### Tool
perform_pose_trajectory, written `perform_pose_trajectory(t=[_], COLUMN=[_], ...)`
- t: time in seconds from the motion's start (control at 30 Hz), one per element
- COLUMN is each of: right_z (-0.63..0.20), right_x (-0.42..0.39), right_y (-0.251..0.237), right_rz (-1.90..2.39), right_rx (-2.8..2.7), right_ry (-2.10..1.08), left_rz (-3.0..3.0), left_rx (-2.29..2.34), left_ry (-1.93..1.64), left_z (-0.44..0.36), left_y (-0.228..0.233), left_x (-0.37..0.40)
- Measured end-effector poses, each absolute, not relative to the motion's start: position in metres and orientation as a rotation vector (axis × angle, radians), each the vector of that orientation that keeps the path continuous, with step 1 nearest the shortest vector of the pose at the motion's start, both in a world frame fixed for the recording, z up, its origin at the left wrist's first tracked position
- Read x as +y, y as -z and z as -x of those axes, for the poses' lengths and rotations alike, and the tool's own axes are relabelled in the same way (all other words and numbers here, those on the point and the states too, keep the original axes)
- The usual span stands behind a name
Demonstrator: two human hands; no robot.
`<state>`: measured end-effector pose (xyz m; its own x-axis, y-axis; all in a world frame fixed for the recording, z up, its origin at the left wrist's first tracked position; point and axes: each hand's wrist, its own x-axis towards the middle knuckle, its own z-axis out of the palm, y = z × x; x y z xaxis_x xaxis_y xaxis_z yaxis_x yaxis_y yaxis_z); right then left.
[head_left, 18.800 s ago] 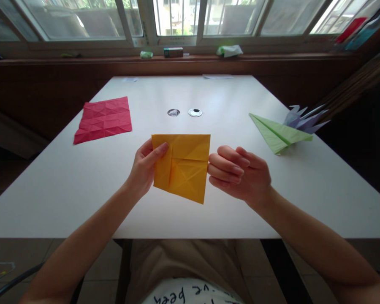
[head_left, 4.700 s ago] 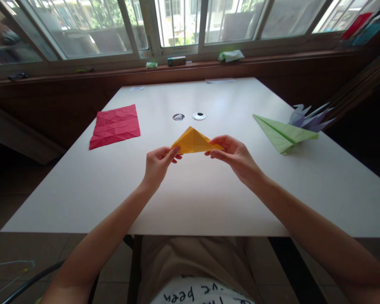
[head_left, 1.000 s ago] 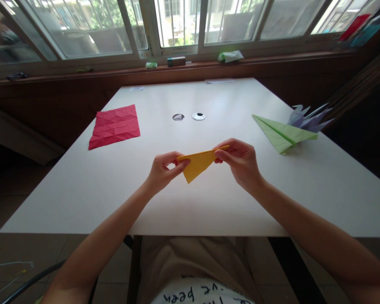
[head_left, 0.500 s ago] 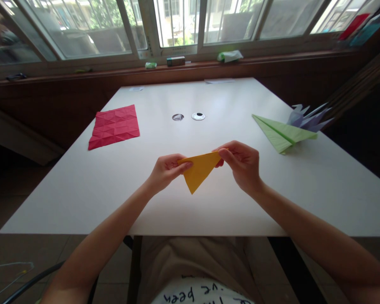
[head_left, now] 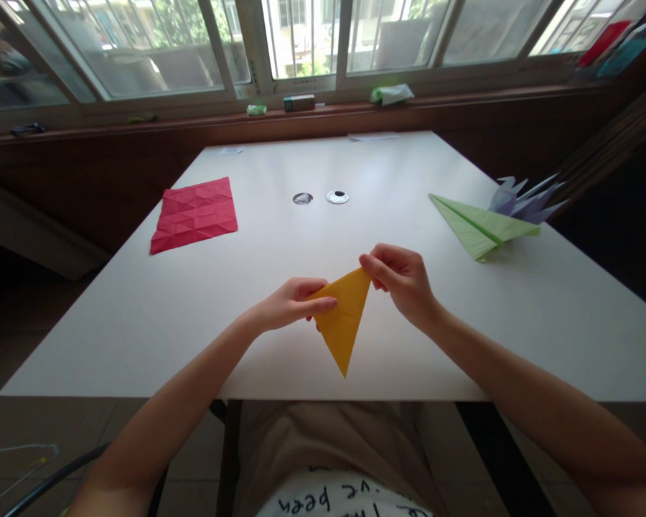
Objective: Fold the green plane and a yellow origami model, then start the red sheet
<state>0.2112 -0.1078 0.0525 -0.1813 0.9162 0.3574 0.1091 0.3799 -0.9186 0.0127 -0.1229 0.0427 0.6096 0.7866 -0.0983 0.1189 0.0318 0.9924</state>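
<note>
Both hands hold a folded yellow paper triangle (head_left: 346, 319) above the white table, one point hanging down toward me. My left hand (head_left: 296, 303) grips its left corner, thumb on the front face and fingers mostly hidden behind. At the upper right corner, my right hand (head_left: 401, 276) pinches the paper between thumb and index finger. A creased red paper sheet (head_left: 197, 214) lies flat at the table's left. Over on the right rests a light green paper plane (head_left: 479, 226), partly in front of purple folded paper (head_left: 525, 201) with pointed tips.
The white table (head_left: 140, 345) reaches toward a wooden sill (head_left: 194, 128) under the windows. Two round holes sit in its middle, one with a silvery ring (head_left: 337, 197). A small box (head_left: 299, 103) and a green-white packet (head_left: 392, 95) are on the sill.
The yellow triangle has turned to show more of its face, and its tip now points lower. My left hand moved slightly down; my right hand shifted a little left.
</note>
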Motion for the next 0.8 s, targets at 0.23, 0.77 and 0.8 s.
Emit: perform_pose_trajectory(t=[0.23, 0.77, 0.8], right_z=[-0.2085, -0.2048, -0.2048], right_x=[-0.1048, -0.1053, -0.1055], right_y=[-0.051, -0.0427, -0.043], right_rz=[0.908, 0.907, 0.904], right_rx=[-1.674, -1.713, -1.72], right_ry=[-1.341, -1.467, -1.472], left_rz=[-1.473, -1.416, -1.416], left_rx=[0.855, 0.871, 0.873], left_ry=[-0.746, -0.837, -0.842], left_z=[-0.0141, -0.0164, -0.0164], left_y=[-0.0411, -0.0373, -0.0373], left_x=[-0.1228, -0.1213, -0.1214])
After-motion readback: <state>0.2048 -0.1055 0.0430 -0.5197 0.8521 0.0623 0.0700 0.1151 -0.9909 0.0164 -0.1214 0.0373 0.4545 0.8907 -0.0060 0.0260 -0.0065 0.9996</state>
